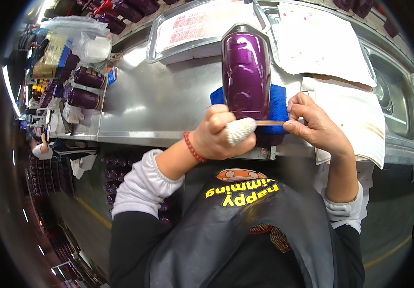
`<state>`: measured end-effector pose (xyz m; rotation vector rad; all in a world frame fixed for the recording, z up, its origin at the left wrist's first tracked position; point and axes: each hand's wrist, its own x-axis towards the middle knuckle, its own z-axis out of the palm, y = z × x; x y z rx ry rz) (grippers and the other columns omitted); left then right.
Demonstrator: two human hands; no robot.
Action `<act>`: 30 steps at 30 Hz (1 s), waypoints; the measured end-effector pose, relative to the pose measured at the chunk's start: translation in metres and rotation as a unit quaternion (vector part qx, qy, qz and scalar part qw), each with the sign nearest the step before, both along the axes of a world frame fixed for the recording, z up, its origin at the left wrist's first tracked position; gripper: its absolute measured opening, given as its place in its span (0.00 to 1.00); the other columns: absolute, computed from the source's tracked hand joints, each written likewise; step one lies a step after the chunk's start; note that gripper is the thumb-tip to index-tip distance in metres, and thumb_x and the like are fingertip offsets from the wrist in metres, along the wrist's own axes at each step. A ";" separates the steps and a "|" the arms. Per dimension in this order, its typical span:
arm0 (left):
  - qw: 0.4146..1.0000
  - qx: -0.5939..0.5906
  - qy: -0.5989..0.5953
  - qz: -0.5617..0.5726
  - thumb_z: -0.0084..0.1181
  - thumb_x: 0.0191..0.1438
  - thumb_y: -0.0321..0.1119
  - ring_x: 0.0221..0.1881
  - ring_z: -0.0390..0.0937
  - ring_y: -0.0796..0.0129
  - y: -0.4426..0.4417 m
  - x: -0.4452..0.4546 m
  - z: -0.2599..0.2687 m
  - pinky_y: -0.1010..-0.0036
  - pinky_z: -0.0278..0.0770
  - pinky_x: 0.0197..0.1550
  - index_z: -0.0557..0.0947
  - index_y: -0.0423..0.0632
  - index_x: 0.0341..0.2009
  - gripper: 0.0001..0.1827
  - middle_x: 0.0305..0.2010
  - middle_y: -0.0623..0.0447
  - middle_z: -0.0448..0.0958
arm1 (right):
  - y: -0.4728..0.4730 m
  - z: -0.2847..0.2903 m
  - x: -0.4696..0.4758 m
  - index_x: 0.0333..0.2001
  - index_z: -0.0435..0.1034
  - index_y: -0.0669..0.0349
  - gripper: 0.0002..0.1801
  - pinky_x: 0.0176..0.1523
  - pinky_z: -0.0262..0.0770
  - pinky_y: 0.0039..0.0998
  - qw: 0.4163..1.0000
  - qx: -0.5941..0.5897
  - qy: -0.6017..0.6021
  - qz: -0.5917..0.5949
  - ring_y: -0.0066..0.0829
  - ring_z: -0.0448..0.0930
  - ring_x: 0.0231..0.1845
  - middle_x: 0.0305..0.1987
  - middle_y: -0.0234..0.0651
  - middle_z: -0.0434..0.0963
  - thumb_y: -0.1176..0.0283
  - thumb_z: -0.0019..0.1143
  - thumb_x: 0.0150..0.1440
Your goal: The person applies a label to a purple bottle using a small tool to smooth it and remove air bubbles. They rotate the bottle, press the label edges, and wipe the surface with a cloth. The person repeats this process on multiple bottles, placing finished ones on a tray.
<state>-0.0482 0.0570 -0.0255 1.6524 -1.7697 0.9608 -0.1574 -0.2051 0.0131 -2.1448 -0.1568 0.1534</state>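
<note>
A glossy purple glass bottle (246, 75) lies on a folded blue cloth (279, 102), its neck pointing away from me. My left hand (225, 133), with a red bead bracelet and a white wrap on one finger, is closed just at the near end of the bottle. A thin gold strip (269, 123) runs from the wrapped finger across to my right hand (306, 118), whose thumb and finger pinch its other end. The left end of the strip is hidden behind the wrapped finger.
Sheets with red printing lie in a metal tray (151, 48). White sheets (318, 43) cover another tray beside a sink (405, 104). A white cloth (351, 118) hangs over the counter edge. Purple bottles (84, 99) stand left; a person (43, 149) is farther off.
</note>
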 end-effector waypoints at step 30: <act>1.000 0.010 0.013 0.025 0.66 0.33 0.32 0.48 0.61 0.63 0.004 -0.001 -0.009 0.68 0.65 0.42 0.84 0.68 0.32 0.17 0.46 0.65 0.73 | -0.001 0.016 -0.010 0.27 0.67 0.64 0.15 0.50 0.67 0.33 0.999 0.006 -0.037 -0.019 0.37 0.69 0.43 0.38 0.37 0.66 0.67 0.66 0.57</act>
